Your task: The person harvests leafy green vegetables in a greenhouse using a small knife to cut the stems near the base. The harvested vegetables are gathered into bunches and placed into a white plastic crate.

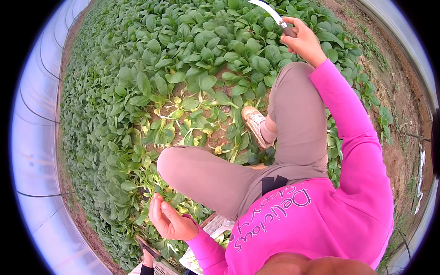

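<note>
My right hand (302, 41) grips the dark handle of a hooked folding knife (271, 12), its curved blade pointing up and left over the leafy greens (206, 37). My left hand (172, 220) is below my bent left knee, fingers half curled and thumb apart, with nothing visible in it. Between my legs, cut leaves and yellowed stalks (189, 123) lie scattered on bare soil (213, 142). The greens are broad-leaved, like pak choi, and stand densely ahead and to the left.
A white plastic crate (187, 263) holding greens is beside my left forearm. Another person's shod foot (147, 249) shows at the lower left. My shoe (254, 123) rests among leaves. Clear plastic tunnel walls (37, 137) curve along both sides, with a dirt strip (395, 113) at right.
</note>
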{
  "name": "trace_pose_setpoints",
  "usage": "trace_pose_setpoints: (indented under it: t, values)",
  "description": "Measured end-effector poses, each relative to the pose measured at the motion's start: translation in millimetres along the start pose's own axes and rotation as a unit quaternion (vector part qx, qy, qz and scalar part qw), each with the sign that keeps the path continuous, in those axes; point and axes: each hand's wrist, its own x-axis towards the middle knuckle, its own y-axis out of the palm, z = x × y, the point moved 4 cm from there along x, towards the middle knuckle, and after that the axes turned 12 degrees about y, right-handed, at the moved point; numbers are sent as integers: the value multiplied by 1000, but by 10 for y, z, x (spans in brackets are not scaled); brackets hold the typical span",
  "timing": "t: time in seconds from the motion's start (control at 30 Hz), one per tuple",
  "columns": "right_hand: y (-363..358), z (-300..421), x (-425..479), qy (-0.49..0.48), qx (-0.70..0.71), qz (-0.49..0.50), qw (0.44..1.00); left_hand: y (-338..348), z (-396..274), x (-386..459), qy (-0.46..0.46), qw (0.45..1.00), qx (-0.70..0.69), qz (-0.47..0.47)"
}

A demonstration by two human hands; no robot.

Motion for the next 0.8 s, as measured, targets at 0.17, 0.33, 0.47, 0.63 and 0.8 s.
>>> trace_pose_setpoints:
  t: [0.17, 0.33, 0.47, 0.63, 0.8]
  values:
    - [-614, -1020, -436, 155, 97, -86, 979, 657, -1526, 237, 370, 913, -167, 30]
    - [-719, -1939, -1050, 284, 84, -124, 947, 974, -1522, 169, 418, 834, -362, 6]
    - [-535, -2420, -1515, 337, 53, -104, 934, 1217, -1592, 95, 354, 838, -414, 24]
    - [-204, -2921, -1866, 328, -8, -69, 942, 1454, -1574, -4, 259, 838, -480, 24]
    - [70, -2538, -1722, 358, -48, 23, 932, 1321, -1540, 143, 264, 834, -483, 44]
